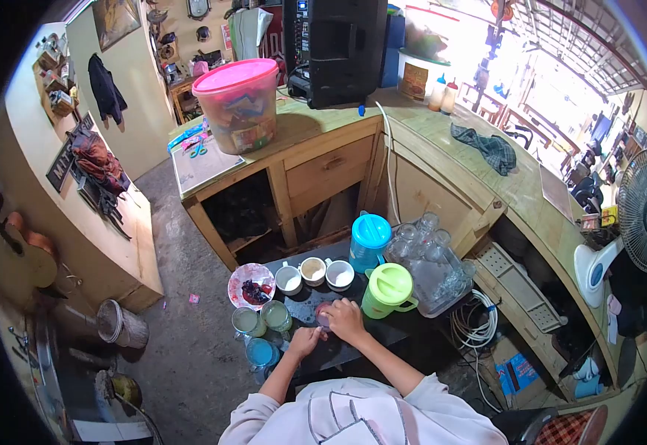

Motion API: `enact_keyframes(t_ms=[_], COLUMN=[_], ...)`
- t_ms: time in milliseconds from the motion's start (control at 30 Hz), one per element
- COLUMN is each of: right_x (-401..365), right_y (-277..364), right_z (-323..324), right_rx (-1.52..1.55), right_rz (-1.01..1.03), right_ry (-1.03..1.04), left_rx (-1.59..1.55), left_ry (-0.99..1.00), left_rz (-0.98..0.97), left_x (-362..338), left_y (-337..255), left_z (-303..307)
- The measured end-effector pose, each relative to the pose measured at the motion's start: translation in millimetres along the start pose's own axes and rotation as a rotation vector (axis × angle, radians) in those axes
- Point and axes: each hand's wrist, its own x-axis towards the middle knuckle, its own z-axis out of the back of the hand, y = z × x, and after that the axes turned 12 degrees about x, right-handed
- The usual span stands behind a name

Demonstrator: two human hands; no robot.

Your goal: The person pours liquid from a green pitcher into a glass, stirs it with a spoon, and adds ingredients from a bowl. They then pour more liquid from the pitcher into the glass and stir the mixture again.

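My right hand (346, 320) is closed over a pinkish glass (323, 310) on the low dark table (331, 354), hiding much of it. At the near side of that glass, the fingers of my left hand (306, 341) are pinched together; its handle, if any, is hidden. To the left stand glass mugs of pale green drink (275, 315) and blue drink (263, 353). Behind them sits a plate (236, 280) with dark red, glossy pieces. Three white cups (288, 278) holding powders form a row. A green lidded pitcher (388, 291) is right of my right hand, with a blue pitcher (370, 239) behind it.
A tray (442, 297) of upturned glasses lies beyond the pitchers. The wooden counter (309, 133) wraps around, carrying a pink-lidded tub (236, 104) and a black speaker (336, 52). Coiled white cable (475, 322) hangs at right, below a fan (644, 211).
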Motion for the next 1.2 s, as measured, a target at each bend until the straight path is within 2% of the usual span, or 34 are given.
enact_keyframes(t_ms=[100, 200, 300, 400, 567, 700, 800, 900, 1000, 1100, 1200], right_x=[-3, 1, -2, -7, -3, -3, 0, 3, 1, 4, 9], right_y=[1, 5, 3, -1, 3, 2, 7, 8, 2, 6, 6], right_z=[0, 10, 2, -4, 6, -2, 8, 6, -6, 6, 8], right_rx=[-0.057, -0.177, -0.076, -0.022, -0.09, -0.056, -0.196, -0.178, 0.051, -0.11, -0.094], right_rz=[-0.005, -0.055, -0.061, -0.072, -0.121, -0.079, -0.047, -0.03, 0.027, 0.06, -0.014], right_ry=[0.072, 0.052, -0.019, 0.032, 0.001, 0.02, 0.036, -0.02, -0.043, 0.064, 0.009], left_rx=[0.041, 0.044, 0.033, 0.031, 0.103, 0.059, 0.116, 0.122, 0.192, 0.189, 0.123], left_ry=[0.021, 0.023, 0.055, 0.087, 0.133, 0.116, 0.106, 0.145, 0.248, 0.293, 0.283], left_rz=[-0.018, -0.02, -0.016, -0.039, -0.017, -0.036, -0.045, -0.044, 0.022, 0.062, 0.08], left_x=[-1, -1, -1, 2, 1, 0, -1, 4, 7, 6, 4], left_y=[-2, 0, -1, 2, -10, -7, -11, -8, -13, -25, -25], left_z=[2, 1, 2, 4, 15, 14, 17, 17, 24, 33, 31])
